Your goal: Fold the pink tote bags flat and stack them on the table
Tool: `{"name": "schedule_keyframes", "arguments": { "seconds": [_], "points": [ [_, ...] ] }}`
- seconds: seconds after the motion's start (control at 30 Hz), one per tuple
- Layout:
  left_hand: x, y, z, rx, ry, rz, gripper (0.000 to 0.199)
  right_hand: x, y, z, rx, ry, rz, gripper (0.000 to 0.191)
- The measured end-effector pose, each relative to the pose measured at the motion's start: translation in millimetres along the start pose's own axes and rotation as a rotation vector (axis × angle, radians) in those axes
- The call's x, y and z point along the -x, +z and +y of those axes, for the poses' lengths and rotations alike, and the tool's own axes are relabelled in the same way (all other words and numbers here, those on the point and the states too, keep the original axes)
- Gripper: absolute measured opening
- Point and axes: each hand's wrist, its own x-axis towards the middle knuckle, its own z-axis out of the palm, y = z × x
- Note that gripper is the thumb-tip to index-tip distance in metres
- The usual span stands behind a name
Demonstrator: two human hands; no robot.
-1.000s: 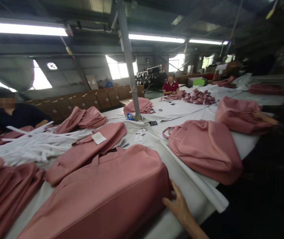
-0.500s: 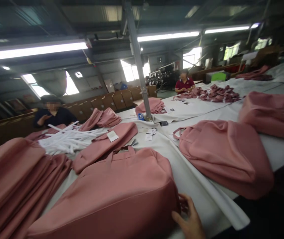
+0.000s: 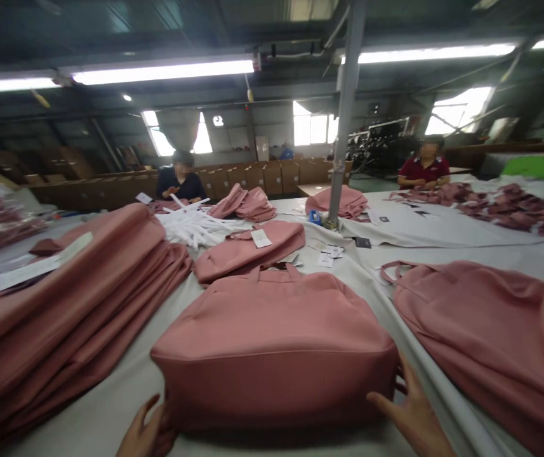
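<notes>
A pink bag (image 3: 276, 343) lies on the white-covered table with its broad base facing me and its handles at the far side. At its lower left corner is my left hand (image 3: 145, 428), thumb and fingers apart, some fingertips hidden against the bag's side. My right hand (image 3: 412, 409) is at the right end, thumb on the base and fingers spread along the side. Neither hand is closed round the fabric. Just behind the bag lies another pink bag (image 3: 272, 244) with a white tag (image 3: 261, 238) on it.
Stacked pink bags (image 3: 86, 304) rise at the left, and another pink bag (image 3: 485, 317) lies at the right. White strips (image 3: 195, 225), paper tags (image 3: 326, 259) and a metal post (image 3: 345, 114) stand beyond. Two people (image 3: 181, 181) (image 3: 424, 168) are across the table.
My left hand has come into view at the bag's left corner. The view has turned left and levelled, and the bag now faces me more squarely. My right hand stays at its right end.
</notes>
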Motion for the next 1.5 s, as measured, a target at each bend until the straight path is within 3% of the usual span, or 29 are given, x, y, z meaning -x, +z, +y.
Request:
{"name": "schedule_keyframes", "arguments": {
  "seconds": [0.07,0.17,0.27,0.33,0.4,0.47,0.57,0.73,0.8,0.9,1.03,1.13,1.17,1.23,1.3,1.33,1.4,1.5],
  "points": [
    [-4,-16.3,21,-0.143,0.242,0.048,0.087,-11,-8,6,0.17,-0.127,0.04,0.106],
    [3,-27.0,64,-0.329,0.639,0.052,0.089,-40,-22,3,0.436,-0.496,0.109,0.105],
    [26,-11.5,101,-0.812,1.07,-0.07,0.096,-68,-32,-20,0.583,-0.875,0.006,0.096],
    [42,8.0,117,-1.134,1.21,-0.205,0.113,-79,-35,-38,0.666,-1.062,-0.103,0.095],
    [53,27.0,127,-1.338,1.218,-0.271,0.115,-86,-34,-52,0.718,-1.168,-0.164,0.097],
    [55,42.2,133,-1.444,1.209,-0.265,0.085,-93,-30,-58,0.729,-1.187,-0.164,0.091],
    [42,59.0,141,-1.485,1.285,-0.24,0.039,-104,-23,-56,0.718,-1.135,-0.149,0.062],
    [15,69.3,137,-1.447,1.417,-0.224,0.012,-105,-10,-32,0.65,-1.012,-0.029,0.027],
    [13,61.8,122,-1.432,1.459,-0.222,0.021,-92,-11,-15,0.582,-1.039,-0.007,0.028],
    [11,46.7,99,-1.387,1.498,-0.215,0.037,-74,-20,7,0.55,-1.069,-0.083,0.043],
    [4,43.4,103,-1.338,1.492,-0.229,0.032,-85,-28,9,0.545,-1.11,-0.132,0.043],
    [12,54.3,128,-1.324,1.47,-0.271,0.01,-109,-30,-19,0.629,-1.167,-0.182,0.033],
    [19,59.5,136,-1.326,1.454,-0.307,0.012,-113,-30,-34,0.683,-1.178,-0.189,0.03],
    [36,72.3,150,-1.339,1.411,-0.414,0.033,-110,-27,-72,0.773,-1.21,-0.164,0.031],
    [52,88.5,159,-1.34,1.378,-0.555,0.053,-91,-17,-117,0.769,-1.289,-0.145,0.038],
    [56,97.5,162,-1.331,1.371,-0.628,0.062,-76,-10,-139,0.72,-1.337,-0.209,0.039],
    [56,116.2,168,-1.306,1.355,-0.794,0.081,-44,9,-175,0.526,-1.404,-0.496,0.034],
    [42,141.0,178,-1.283,1.27,-1.043,0.104,-11,40,-194,0.365,-1.394,-0.97,0.033]
  ]
}}
